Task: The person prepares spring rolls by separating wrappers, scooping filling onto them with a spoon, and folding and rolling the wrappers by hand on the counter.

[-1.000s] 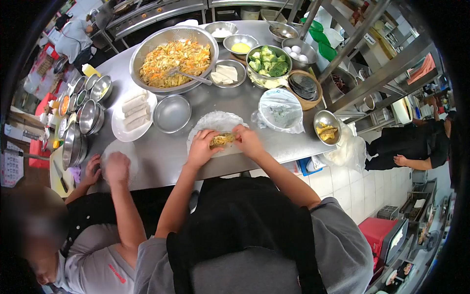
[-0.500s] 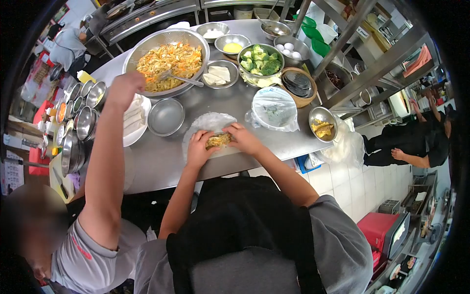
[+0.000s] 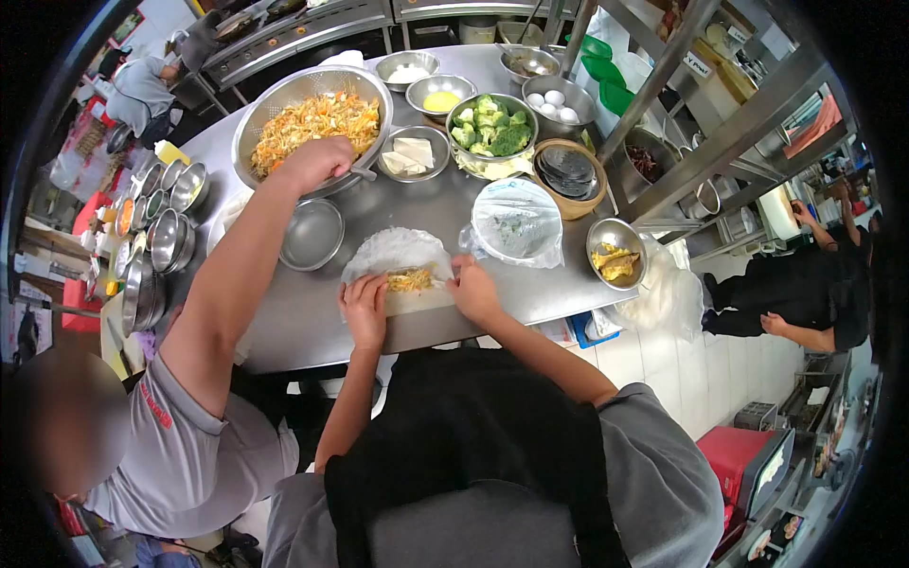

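Observation:
A round, pale wrapper [image 3: 396,248] lies flat on the steel table in front of me. A strip of shredded vegetable filling [image 3: 411,279] rests on its near half. My left hand [image 3: 365,308] is at the wrapper's left side, its fingertips at the left end of the filling. On the right, my right hand [image 3: 472,287] has thumb and fingertips pressed together at the wrapper's right edge, close to the end of the filling. What its fingertips pinch is too small to make out.
A co-worker's hand [image 3: 320,163] reaches over the colander of shredded vegetables [image 3: 248,142], at the spoon. An empty metal bowl [image 3: 312,234], a plastic-covered bowl [image 3: 516,222], a broccoli bowl [image 3: 491,127] and a bowl of yellow food [image 3: 615,254] stand around the wrapper.
The co-worker's arm has reached across to the colander's spoon. My hands have moved apart from around the filling, which now lies more exposed on the wrapper.

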Demonstrator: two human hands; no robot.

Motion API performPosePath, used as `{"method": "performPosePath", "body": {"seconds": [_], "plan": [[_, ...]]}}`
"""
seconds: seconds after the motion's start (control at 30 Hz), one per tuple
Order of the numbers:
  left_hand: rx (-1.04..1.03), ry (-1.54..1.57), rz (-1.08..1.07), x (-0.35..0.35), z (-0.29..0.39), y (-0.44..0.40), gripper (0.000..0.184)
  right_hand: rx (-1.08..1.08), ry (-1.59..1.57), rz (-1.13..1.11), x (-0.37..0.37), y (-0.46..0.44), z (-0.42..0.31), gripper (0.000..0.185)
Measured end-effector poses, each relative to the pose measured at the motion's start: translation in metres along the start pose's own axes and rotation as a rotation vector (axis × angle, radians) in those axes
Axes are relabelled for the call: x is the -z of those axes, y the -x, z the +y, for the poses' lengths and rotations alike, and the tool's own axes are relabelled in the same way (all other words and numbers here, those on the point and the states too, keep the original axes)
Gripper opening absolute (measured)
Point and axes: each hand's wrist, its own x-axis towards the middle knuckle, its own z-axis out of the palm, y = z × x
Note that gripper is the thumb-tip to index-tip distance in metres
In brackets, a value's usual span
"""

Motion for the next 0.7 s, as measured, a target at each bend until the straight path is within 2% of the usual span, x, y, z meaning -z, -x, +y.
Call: {"method": "performPosePath", "body": {"seconds": [0.13, 0.27, 0.37, 0.43, 0.53, 0.7], "plan": [[0.093, -0.019, 0.012, 0.003, 0.019, -0.004, 0.021, 0.146, 0.075, -0.023, 0.011, -0.002, -0.003, 0.033], [0.214, -0.037, 0.192, -0.007, 0.013, -0.001, 0.030, 0.106, -0.283, -0.073, 0.010, -0.010, -0.002, 0.038], [0.357, -0.225, 0.305, -0.006, -0.003, 0.017, 0.037, 0.166, -0.360, -0.072, 0.013, -0.010, -0.005, 0.039], [0.469, -0.302, 0.274, -0.002, -0.012, 0.021, 0.040, 0.254, -0.291, -0.092, 0.012, -0.012, 0.002, 0.039], [0.609, -0.221, 0.100, 0.005, -0.033, 0.029, 0.040, 0.390, -0.202, -0.081, 0.005, -0.013, 0.014, 0.039], [0.568, -0.154, -0.046, 0.002, -0.056, 0.029, 0.036, 0.444, -0.177, -0.038, 0.002, -0.012, 0.016, 0.042]]}}
